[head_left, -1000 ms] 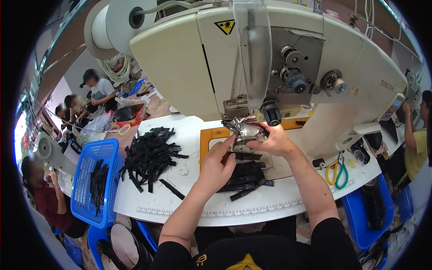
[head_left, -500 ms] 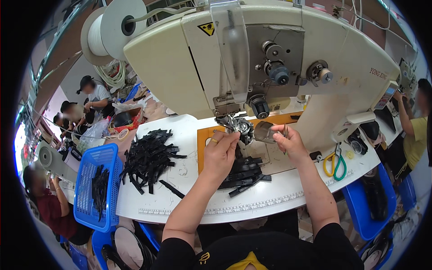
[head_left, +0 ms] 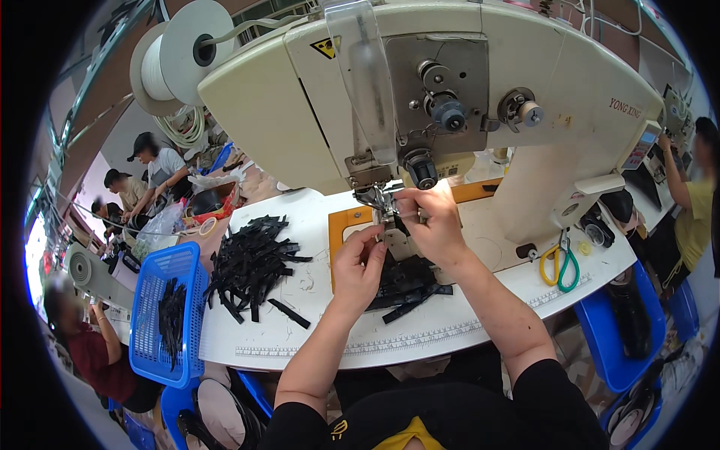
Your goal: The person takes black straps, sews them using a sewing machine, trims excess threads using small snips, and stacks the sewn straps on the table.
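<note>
Your right hand (head_left: 437, 230) lies just right of the silvery metal presser-foot assembly (head_left: 368, 196) on the cream sewing machine (head_left: 577, 90), your left hand (head_left: 356, 270) just nearer you, both with bent fingers (head_left: 363, 241) whose grip I cannot tell.

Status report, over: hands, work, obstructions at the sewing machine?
Bare left hand and bare right hand at cream sewing machine's needle area; grips unclear. Flat black strips bunched close by. Yellow-and-green-handled scissors aside, to the right.
</note>
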`<state>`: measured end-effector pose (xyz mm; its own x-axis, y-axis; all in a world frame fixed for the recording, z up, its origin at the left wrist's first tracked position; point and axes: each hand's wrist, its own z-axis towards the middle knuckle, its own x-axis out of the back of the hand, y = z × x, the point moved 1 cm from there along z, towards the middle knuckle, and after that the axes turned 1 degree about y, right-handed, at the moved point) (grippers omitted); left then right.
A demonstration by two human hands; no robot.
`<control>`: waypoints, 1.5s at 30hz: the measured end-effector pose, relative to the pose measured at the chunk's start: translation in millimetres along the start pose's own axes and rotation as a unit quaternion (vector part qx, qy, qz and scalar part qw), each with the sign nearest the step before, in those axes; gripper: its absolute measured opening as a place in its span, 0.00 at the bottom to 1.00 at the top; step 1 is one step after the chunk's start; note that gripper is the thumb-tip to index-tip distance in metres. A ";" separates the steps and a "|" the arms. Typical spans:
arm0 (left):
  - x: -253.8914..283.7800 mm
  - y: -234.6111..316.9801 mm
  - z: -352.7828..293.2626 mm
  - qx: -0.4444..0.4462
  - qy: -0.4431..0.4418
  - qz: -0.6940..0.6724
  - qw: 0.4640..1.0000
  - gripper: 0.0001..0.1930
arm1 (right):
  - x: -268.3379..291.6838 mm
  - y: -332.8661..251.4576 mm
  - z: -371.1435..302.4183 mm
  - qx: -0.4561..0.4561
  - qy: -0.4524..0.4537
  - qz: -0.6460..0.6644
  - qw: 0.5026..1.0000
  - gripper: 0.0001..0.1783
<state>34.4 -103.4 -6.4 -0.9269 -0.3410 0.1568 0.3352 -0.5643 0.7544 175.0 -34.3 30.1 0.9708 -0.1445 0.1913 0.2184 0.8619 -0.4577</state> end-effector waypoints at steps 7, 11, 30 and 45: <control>36.9 5.9 -26.8 0.203 -0.114 -0.224 0.946 0.11 | 34.9 17.8 -20.1 -0.029 0.126 -0.021 0.991 0.03; 47.4 6.6 -26.9 0.187 -0.155 -0.235 0.941 0.12 | 48.3 39.4 -43.6 -0.197 0.132 -0.001 0.971 0.04; 48.5 22.5 17.8 -0.055 -0.181 0.428 0.884 0.20 | 59.9 45.5 -59.5 -0.213 0.094 -0.074 0.970 0.14; 46.4 10.0 23.7 0.287 -0.097 -0.356 0.884 0.08 | 28.1 -5.8 -19.9 -0.182 -0.088 0.095 0.975 0.14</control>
<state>-9.3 -107.0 23.6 -0.8985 0.1134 -0.4240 -0.4343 -0.0901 0.8962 203.0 -53.1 20.8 0.9721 0.1150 0.2046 0.0876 0.6309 -0.7709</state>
